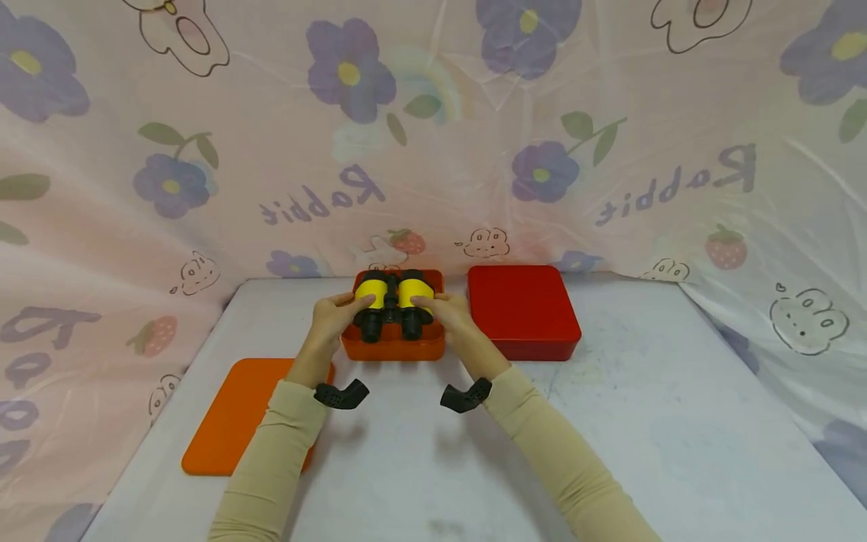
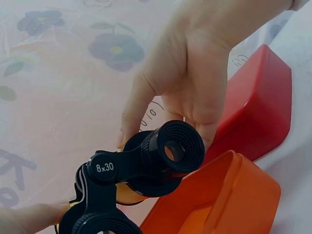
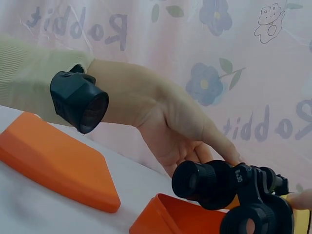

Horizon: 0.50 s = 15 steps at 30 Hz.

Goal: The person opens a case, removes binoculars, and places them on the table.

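Yellow and black binoculars [image 1: 390, 298] are held over an open orange box [image 1: 393, 351], eyepieces toward me. My left hand [image 1: 332, 316] grips one barrel, its thumb on the yellow part. The other barrel is gripped by my right hand [image 1: 451, 311] in the same way. In the left wrist view, "8x30" is readable on the hinge of the binoculars [image 2: 104, 168], and the orange box [image 2: 253, 195] shows bare inner walls below them. The right wrist view shows the binoculars [image 3: 251, 190] above the rim of the orange box [image 3: 151, 214]. Fingers beneath the barrels are partly hidden.
An orange lid [image 1: 233, 414] lies flat on the white table [image 1: 650, 421] at the left, partly under my left forearm. Beside the orange box on the right stands a closed red box [image 1: 521, 305]. A patterned curtain [image 1: 433, 150] hangs behind the table.
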{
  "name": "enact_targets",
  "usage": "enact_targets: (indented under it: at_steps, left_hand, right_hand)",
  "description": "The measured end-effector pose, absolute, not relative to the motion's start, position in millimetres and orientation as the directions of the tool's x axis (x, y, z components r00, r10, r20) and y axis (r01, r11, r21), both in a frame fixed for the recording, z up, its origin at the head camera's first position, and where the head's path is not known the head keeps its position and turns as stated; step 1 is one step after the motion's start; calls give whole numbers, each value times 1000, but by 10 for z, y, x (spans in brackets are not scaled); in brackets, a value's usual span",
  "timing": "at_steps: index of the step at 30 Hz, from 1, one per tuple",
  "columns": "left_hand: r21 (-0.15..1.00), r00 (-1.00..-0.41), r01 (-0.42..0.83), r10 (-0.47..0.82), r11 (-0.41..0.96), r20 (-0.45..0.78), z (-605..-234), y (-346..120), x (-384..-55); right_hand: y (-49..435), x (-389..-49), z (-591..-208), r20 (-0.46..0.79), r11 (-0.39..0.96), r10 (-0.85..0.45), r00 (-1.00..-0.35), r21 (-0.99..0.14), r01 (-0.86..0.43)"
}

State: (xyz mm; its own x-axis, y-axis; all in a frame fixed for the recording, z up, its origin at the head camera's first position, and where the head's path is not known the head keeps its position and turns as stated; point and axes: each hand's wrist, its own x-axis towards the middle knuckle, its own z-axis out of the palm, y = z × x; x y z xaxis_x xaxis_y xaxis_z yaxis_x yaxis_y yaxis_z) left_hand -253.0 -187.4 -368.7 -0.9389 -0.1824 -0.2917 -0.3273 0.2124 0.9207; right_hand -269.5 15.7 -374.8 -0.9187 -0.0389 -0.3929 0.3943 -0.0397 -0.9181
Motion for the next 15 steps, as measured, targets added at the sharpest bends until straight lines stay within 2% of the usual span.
enact_targets:
  at_steps: [15]
  left_hand:
    - [926,-945,-308,-180,217,-273,-3658,-1875,-2415]
  right_hand:
    - [197,-2646,-3729,-395,-2,-50,-917,-918,396]
